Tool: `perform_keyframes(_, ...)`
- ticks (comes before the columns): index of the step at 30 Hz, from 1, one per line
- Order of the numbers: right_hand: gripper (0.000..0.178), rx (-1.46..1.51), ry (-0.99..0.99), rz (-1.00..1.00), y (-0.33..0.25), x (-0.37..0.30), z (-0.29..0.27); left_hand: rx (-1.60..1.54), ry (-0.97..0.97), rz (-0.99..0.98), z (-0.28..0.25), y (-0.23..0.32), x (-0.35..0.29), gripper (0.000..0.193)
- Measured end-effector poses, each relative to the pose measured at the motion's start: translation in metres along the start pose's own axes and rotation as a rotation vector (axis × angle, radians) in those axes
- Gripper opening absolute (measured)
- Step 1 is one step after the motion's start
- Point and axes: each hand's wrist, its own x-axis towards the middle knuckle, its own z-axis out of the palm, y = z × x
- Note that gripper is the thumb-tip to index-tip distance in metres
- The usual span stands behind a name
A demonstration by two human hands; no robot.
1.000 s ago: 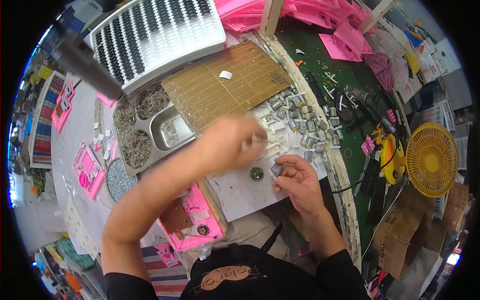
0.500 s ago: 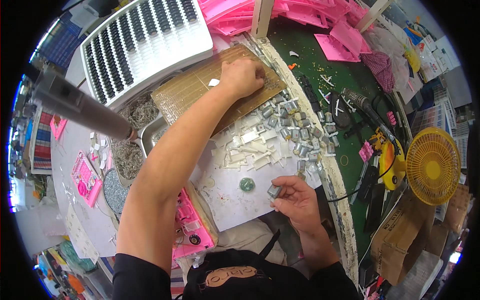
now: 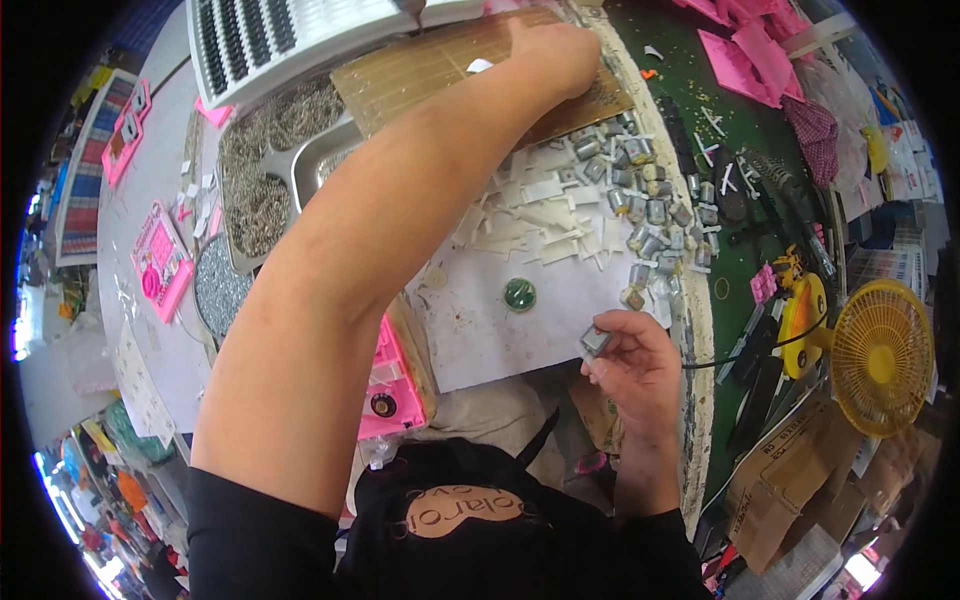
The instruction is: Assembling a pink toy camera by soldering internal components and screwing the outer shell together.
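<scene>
Small metal motor [image 3: 596, 341], a silvery cylinder, sits pinched between the thumb and fingertips of the right hand [image 3: 640, 365], which grasps it just above the near edge of the white paper sheet [image 3: 500, 330]. That hand is low and right of centre, its forearm coming up from the bottom edge.

The left hand [image 3: 553, 52] is well apart from the motor, stretched far forward across the bench. It lies palm-down on the brown perforated board [image 3: 420, 75], fingers curled over the board's far side; whether it grips anything there I cannot tell. A small white piece [image 3: 480, 66] lies on the board just beside that hand.

Between the two hands, on the paper, lie a scatter of white plastic strips [image 3: 535, 225] and a heap of similar silvery motors [image 3: 650, 205] along the right edge. A round green disc [image 3: 519, 294] rests on the paper near the held motor. To the left stands a metal tray [image 3: 312, 165] with compartments of small grey parts.
</scene>
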Motion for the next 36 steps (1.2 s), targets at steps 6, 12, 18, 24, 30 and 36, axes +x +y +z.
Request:
perform_keyframes(6,0.044,-0.108,0.005,0.015,-0.003,0.003,0.010,0.009,-0.047,0.030,0.002,0.005,0.003,0.031)
perform_keyframes(12,0.044,-0.219,0.015,0.021,0.000,0.010,0.021,0.002,-0.053,0.032,-0.004,0.005,-0.003,0.033)
perform_keyframes(18,0.042,-0.327,0.064,0.018,-0.003,0.014,0.022,-0.028,-0.072,0.040,-0.004,0.005,-0.001,0.033)
perform_keyframes(24,0.037,-0.496,0.092,0.016,0.005,0.032,0.017,-0.075,0.241,0.128,0.011,-0.016,-0.002,0.028)
perform_keyframes(30,0.033,-0.831,-0.127,0.123,-0.006,0.064,0.019,-0.250,0.342,0.250,-0.043,-0.011,-0.061,0.023)
perform_keyframes(36,0.033,-1.218,-0.348,0.124,-0.016,0.088,0.031,-0.799,0.260,0.291,-0.098,-0.034,-0.231,0.009)
